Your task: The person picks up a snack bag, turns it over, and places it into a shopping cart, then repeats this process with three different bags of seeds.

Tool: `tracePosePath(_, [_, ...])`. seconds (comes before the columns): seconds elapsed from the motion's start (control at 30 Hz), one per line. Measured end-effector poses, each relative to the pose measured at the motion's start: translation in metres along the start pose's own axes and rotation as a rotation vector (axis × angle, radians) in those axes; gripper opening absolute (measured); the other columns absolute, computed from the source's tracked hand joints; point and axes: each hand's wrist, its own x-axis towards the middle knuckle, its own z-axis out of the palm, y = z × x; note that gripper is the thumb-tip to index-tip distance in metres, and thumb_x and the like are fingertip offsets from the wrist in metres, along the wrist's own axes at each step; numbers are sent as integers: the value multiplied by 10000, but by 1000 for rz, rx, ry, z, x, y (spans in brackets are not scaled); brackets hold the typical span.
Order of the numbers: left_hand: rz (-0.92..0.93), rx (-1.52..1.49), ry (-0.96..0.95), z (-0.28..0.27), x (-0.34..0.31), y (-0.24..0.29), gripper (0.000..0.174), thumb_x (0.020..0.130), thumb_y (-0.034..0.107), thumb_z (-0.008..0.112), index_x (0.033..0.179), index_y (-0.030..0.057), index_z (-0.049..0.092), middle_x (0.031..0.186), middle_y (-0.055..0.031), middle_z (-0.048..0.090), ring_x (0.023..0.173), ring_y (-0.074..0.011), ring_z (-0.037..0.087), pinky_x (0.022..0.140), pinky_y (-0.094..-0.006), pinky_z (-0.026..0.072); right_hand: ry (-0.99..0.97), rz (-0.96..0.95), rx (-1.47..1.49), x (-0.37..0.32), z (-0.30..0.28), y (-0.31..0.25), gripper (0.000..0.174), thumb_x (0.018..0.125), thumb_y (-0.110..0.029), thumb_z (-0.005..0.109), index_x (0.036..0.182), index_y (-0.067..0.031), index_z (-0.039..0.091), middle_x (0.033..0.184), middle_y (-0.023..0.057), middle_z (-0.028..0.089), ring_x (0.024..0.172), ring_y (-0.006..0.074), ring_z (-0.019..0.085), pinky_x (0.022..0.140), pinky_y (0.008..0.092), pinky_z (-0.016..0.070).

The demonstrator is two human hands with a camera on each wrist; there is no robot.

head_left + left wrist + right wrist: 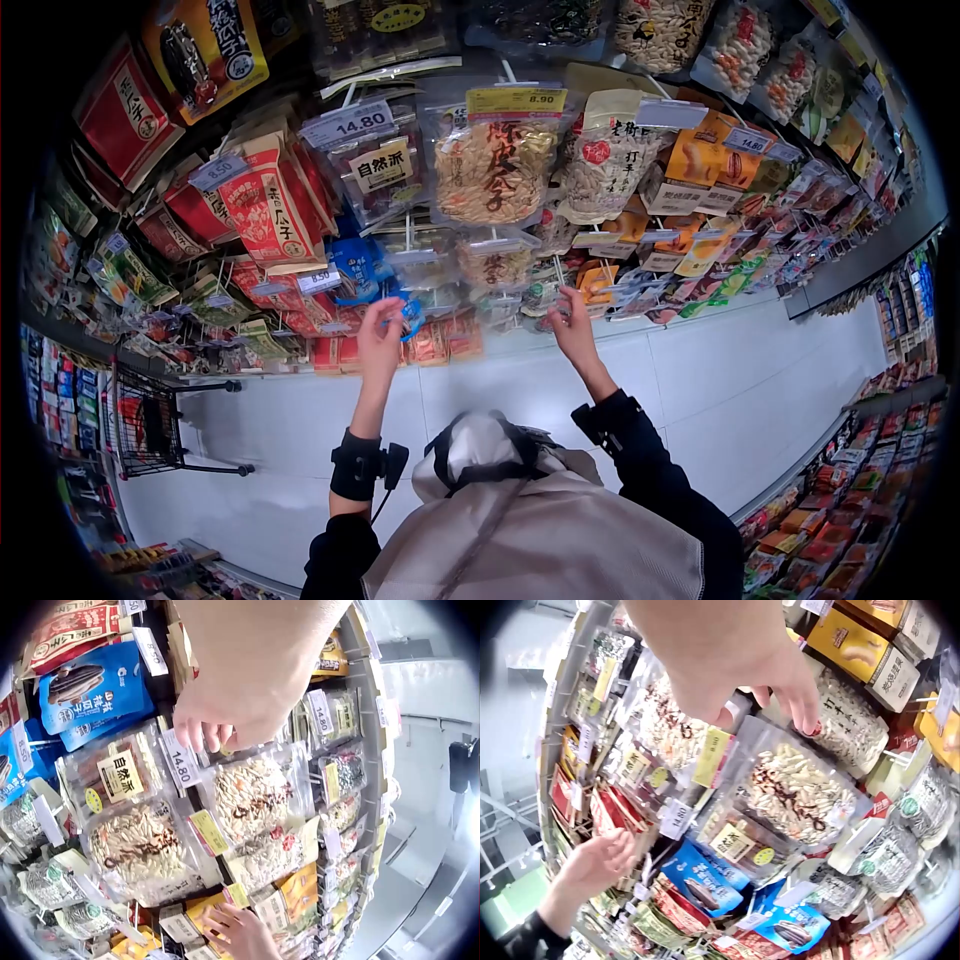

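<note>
Before hanging snack packets, my left hand (379,335) is raised with loosely bent fingers; nothing shows in its grasp. In the left wrist view this hand (232,690) overlaps a 14.80 price tag (181,759), beside a clear nut packet (251,796); contact cannot be told. My right hand (574,333) is held up to the right, fingers spread and holding nothing visible. In the right wrist view, its fingers (807,701) overlap a white seed packet (847,716), above another clear packet (791,787); whether they touch is unclear.
Blue packets (355,268) and red packets (270,205) hang to the left, orange ones (712,150) to the right. A black shopping cart (150,420) stands on the pale floor (480,385) at left. More shelves (835,495) line the lower right.
</note>
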Motion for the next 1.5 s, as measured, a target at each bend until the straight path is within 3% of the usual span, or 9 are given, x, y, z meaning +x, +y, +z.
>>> tracePosePath(0.1, [-15,27,-72,16,-20,19,209,822,47,516,1028,14,501,996,-84,559,940,-144,534,808,-258,419,11,-44,-197,42,3,31,445,754,-95,566,1156,-16,393,1059,160,499,964,262,504,773,336,429])
tracePosePath(0.3, [-31,78,-54,25,-38,35,212,827,66,521,1035,29,503,977,-73,564,931,-146,538,792,-268,430,4,-101,-100,92,30,39,432,742,-115,569,1129,0,413,1053,192,520,973,309,517,816,350,420])
tracePosePath(0.47, [-50,85,-22,22,-47,34,216,823,58,521,1036,28,503,972,-75,568,922,-144,539,796,-269,429,51,16,-119,114,38,45,377,752,-139,601,1085,-31,462,958,160,571,861,261,564,725,329,434])
tracePosePath(0.57, [-52,100,-9,21,-50,33,218,821,53,519,1036,23,501,965,-78,572,912,-143,543,796,-269,430,-57,-68,-6,121,45,47,328,808,-165,570,1090,-21,482,768,88,603,677,117,555,596,248,431])
tracePosePath(0.9, [-86,113,12,23,-61,19,224,826,63,515,1042,13,489,952,-82,568,899,-142,544,794,-265,431,30,-107,-65,102,32,13,262,804,-210,563,952,6,585,749,102,624,658,97,525,637,264,426])
tracePosePath(0.93, [-100,109,10,24,-62,18,223,826,64,514,1042,13,490,951,-82,568,899,-142,543,793,-264,431,9,-116,-99,100,30,13,222,813,-228,523,886,-29,590,764,155,600,702,288,580,644,317,437])
tracePosePath(1.17, [-150,118,-23,24,-63,11,224,822,48,506,1042,10,494,949,-82,572,909,-140,538,782,-267,431,-135,-39,171,95,35,55,234,830,-219,521,834,3,594,709,88,607,663,161,565,596,262,426])
tracePosePath(1.27, [-189,126,-20,18,-67,4,223,822,39,502,1043,13,495,945,-80,574,906,-136,538,779,-266,430,-238,200,355,74,27,42,237,848,-231,508,846,-14,602,736,35,593,717,122,559,597,239,450])
tracePosePath(1.5, [-265,133,-51,-8,-81,-6,214,820,32,502,1033,17,498,934,-74,577,901,-130,539,774,-258,431,-280,486,323,25,23,40,231,862,-250,491,879,-40,585,826,27,591,759,128,573,625,288,506])
